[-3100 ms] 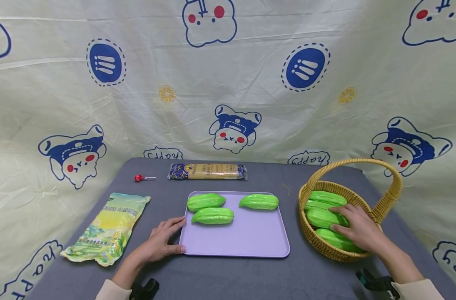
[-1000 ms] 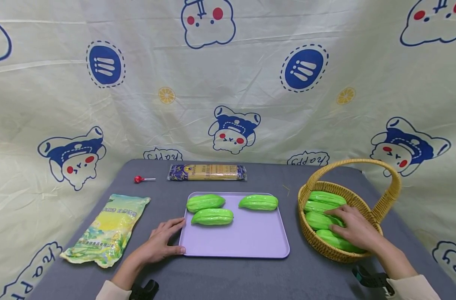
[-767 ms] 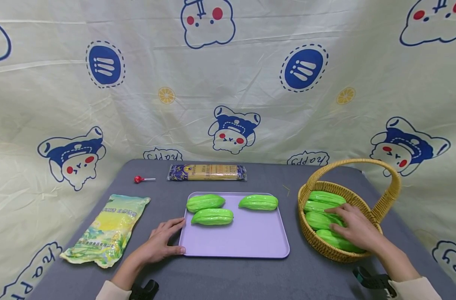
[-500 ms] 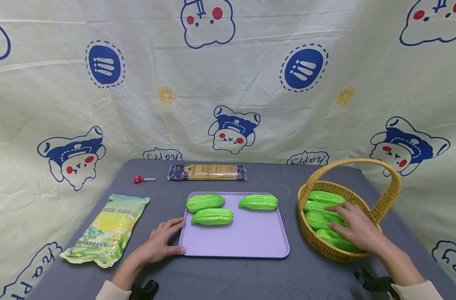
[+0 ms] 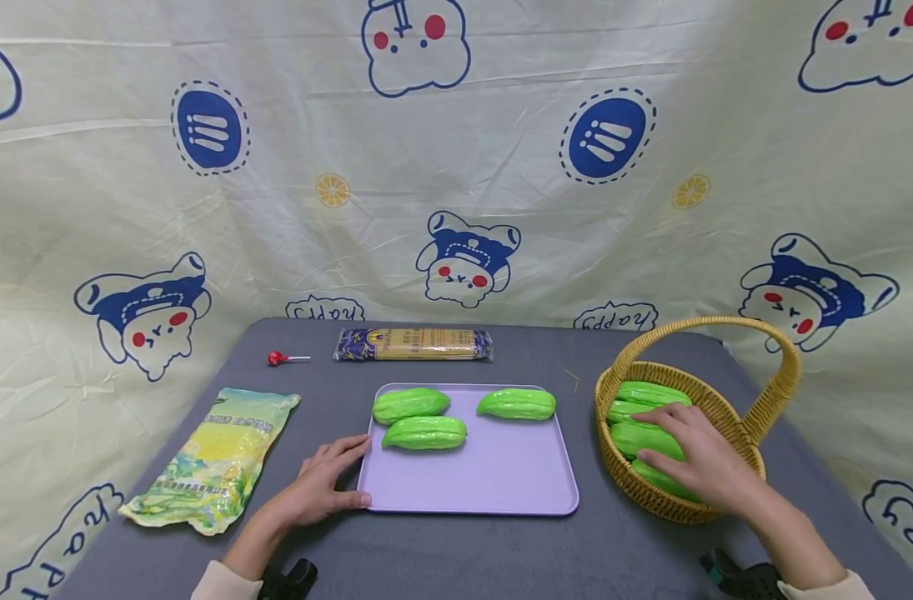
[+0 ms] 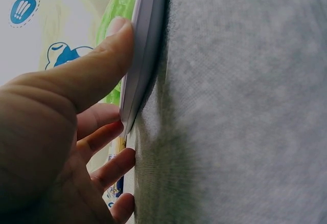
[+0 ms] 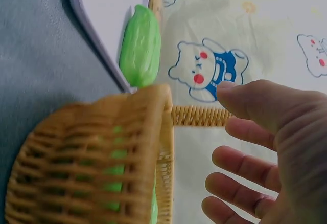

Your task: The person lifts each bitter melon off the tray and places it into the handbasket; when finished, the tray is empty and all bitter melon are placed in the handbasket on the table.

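A lavender tray (image 5: 486, 487) lies mid-table with three bright green ribbed gourds (image 5: 424, 433) near its back. My left hand (image 5: 324, 483) touches the tray's left side, thumb at the front corner and fingers spread along the edge. In the left wrist view, that thumb (image 6: 115, 42) rests at the rim. To the right stands a wicker basket (image 5: 624, 487) with a tall handle, holding several like gourds (image 5: 644, 437). Over it is my right hand (image 5: 696, 458), fingers spread and nothing in its grasp. The right wrist view shows these loosely bent fingers (image 7: 240, 162) above the basket rim.
Behind the tray lies a long pack of noodles (image 5: 414, 344). A red lollipop (image 5: 278, 357) is at the back left, and a yellow-green plastic bag (image 5: 219, 458) lies at the left. The basket's handle (image 5: 779, 383) arches up beside my right hand. A printed cloth hangs behind the table.
My right hand has lifted off the gourds in the basket and shifted slightly left, its fingers spreading. The left hand, the tray and its gourds stay as they were.
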Available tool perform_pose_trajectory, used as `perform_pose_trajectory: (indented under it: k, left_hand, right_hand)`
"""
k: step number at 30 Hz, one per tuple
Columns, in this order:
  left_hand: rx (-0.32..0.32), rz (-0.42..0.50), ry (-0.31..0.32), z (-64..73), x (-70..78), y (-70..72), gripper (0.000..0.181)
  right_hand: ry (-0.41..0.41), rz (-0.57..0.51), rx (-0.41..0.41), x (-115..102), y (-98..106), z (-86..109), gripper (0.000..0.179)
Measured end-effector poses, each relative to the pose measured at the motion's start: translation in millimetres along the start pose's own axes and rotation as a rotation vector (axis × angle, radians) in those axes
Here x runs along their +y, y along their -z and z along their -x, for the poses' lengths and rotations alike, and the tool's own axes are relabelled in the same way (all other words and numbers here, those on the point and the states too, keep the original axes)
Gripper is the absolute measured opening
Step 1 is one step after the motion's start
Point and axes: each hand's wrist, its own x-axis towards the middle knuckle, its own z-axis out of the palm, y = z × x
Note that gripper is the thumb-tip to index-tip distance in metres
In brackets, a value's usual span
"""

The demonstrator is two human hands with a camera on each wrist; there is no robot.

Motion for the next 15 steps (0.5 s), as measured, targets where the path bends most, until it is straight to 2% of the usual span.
perform_pose_trajectory:
  k: [8, 15]
  left_hand:
    - [-0.005, 0.006, 0.002, -0.2, -0.9, 0.0, 0.079]
    - [-0.001, 0.000, -0.002, -0.6, -2.0, -0.8, 0.080]
  right_hand:
    - [0.083, 0.011, 0.060, -19.9, -4.7, -6.0, 0.039]
    - [0.140, -0.002, 0.065, -37.7, -13.4, -13.2, 0.042]
